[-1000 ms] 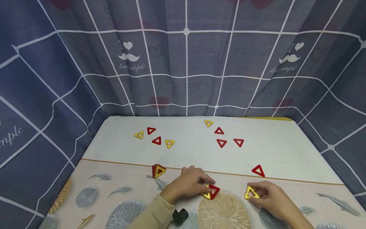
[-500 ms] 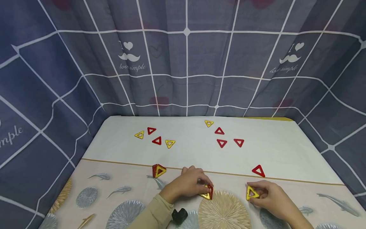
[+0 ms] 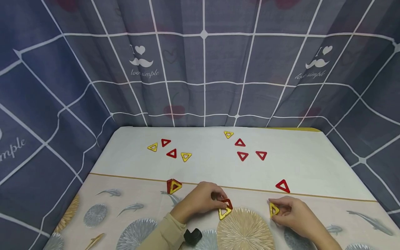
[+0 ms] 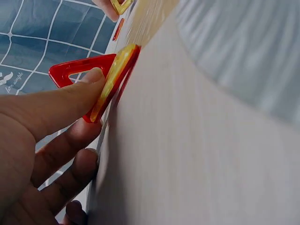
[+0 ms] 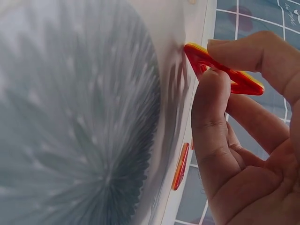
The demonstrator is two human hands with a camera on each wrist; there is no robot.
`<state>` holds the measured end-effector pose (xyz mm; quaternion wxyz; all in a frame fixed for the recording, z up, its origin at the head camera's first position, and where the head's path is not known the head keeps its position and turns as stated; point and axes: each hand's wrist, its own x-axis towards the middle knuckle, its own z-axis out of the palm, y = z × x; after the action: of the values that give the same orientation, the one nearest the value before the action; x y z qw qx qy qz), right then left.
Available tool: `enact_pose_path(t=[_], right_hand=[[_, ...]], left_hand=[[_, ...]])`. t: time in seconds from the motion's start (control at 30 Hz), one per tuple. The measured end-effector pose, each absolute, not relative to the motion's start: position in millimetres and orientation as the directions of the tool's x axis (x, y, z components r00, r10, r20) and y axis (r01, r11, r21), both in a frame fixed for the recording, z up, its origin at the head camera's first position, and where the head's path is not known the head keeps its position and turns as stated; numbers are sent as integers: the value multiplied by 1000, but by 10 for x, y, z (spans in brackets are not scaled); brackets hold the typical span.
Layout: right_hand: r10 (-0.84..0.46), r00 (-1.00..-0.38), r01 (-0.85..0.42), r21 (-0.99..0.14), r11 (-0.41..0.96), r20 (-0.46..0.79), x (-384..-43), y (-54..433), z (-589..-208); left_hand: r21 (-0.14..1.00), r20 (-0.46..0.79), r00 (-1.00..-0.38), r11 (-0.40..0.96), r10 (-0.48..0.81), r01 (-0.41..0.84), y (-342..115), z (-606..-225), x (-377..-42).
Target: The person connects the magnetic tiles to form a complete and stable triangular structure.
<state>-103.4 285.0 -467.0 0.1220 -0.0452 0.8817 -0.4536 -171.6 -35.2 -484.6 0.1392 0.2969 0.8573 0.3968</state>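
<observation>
My left hand (image 3: 200, 199) pinches two joined triangular magnetic tiles between thumb and fingers, low over the patterned cloth. One is a yellow tile (image 3: 220, 214); behind it, a red tile (image 3: 230, 203) stands at an angle. In the left wrist view the thumb presses on the red tile (image 4: 86, 62) beside the yellow edge (image 4: 108, 86). Off to the right, my right hand (image 3: 297, 213) pinches a single triangular tile (image 3: 271, 210), yellow on one side. Seen from the right wrist, this tile (image 5: 246, 87) shows its red side between thumb and index finger.
A small red-and-yellow tile pyramid (image 3: 169, 186) stands left of my left hand. One red triangle (image 3: 285, 186) lies beyond the right hand. Several loose red and yellow triangles lie farther back in two groups on the white surface (image 3: 212, 166). A checked curtain (image 3: 218, 62) closes the back.
My left hand has shifted slightly left and turned its pair, so the red tile has gone from right of the yellow one to behind it. The right hand has tilted its tile more edge-on.
</observation>
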Motion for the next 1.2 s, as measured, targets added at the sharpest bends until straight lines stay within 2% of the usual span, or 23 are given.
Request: enact_pose_path(t=[0.43,0.8,1.0,1.2], right_hand=[[-228,-959,3,-809,587,-169,-1042,2867,-4721],[-241,-967,-83,-792,605,-83,-1025,2836,-4726],[-216,-972,-65,-772,633,-95,-1044,2809,-4720],[-178,-972,12,-789,614,-153,-1065,2780,-4704]], left_hand=[[745,-9,-796,535,606,399,-386,-4821,-1636],[780,-41,-880,565,474,268,-388,-4813,-1570],[832,-64,-852,499,519,241,-419,-4790,-1559],[819,-29,-829,488,558,300,-430,-4806,-1566]])
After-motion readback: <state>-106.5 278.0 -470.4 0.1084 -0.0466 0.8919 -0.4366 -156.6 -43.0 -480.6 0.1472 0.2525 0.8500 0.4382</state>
